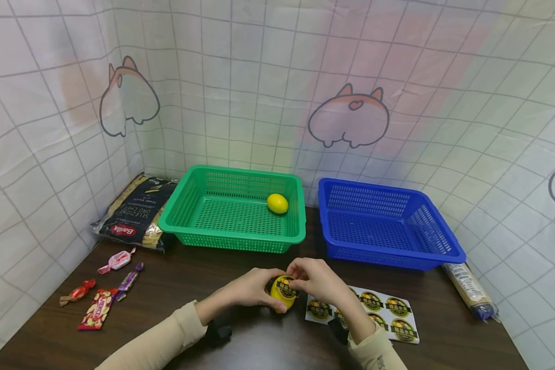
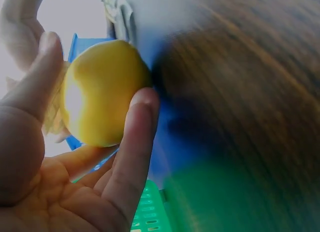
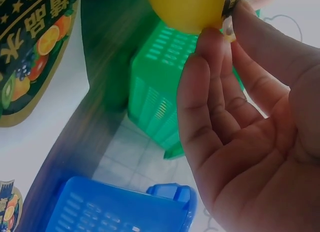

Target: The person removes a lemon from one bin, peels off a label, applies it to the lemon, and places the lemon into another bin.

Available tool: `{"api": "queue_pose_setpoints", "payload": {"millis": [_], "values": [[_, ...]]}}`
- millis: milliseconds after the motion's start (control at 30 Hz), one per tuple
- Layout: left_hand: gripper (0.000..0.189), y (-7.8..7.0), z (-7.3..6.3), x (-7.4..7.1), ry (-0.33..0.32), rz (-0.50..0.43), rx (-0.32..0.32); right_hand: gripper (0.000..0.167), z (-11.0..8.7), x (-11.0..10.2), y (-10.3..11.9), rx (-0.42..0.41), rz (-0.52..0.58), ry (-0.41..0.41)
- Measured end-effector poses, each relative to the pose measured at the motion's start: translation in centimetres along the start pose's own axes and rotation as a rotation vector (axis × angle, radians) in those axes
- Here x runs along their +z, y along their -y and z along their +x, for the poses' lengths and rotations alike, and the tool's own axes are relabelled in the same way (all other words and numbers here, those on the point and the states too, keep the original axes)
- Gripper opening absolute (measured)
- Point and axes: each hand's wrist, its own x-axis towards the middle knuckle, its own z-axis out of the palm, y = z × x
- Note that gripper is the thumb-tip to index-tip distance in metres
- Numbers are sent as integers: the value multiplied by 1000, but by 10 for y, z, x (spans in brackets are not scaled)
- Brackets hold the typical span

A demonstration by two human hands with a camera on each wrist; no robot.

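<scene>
A yellow lemon (image 1: 277, 304) is gripped by my left hand (image 1: 252, 289), whose thumb and fingers curl round its sides in the left wrist view. On the lemon's upper face lies a round black-and-gold sticker (image 1: 286, 287). My right hand (image 1: 321, 280) pinches at the sticker's right edge, thumb and fingertips against the lemon; part of the sticker is hidden behind the thumb in the right wrist view. Under the right forearm, a white sheet (image 1: 385, 304) bears several matching stickers. Another lemon (image 1: 277, 203) sits in the green basket (image 1: 235, 239), at its right end.
A blue basket (image 1: 374, 252) stands right of the green one. At the back left lies a pasta bag (image 1: 141, 213). Several wrapped candies, including a red packet (image 1: 97, 309), lie at the left. A long clear-wrapped package (image 1: 470, 290) is by the right wall.
</scene>
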Motion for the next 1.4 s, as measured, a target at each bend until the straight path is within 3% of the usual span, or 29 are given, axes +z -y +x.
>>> {"api": "queue_pose_setpoints", "payload": {"millis": [300, 567, 1000, 1167, 1400], "values": [[55, 2, -2, 0, 74, -211, -81, 19, -1, 3, 2, -42, -52, 27], [55, 4, -3, 0, 66, -199, -92, 23, -2, 5, 3, -50, -64, 44], [52, 2, -5, -1, 91, -267, -126, 23, -3, 9, 2, -76, -90, 21], [49, 0, -6, -1, 80, -283, -117, 29, -5, 9, -2, -30, -50, 28], [43, -4, -7, -6, 64, -265, -86, 42, -7, 7, -7, 67, 151, 82]]}}
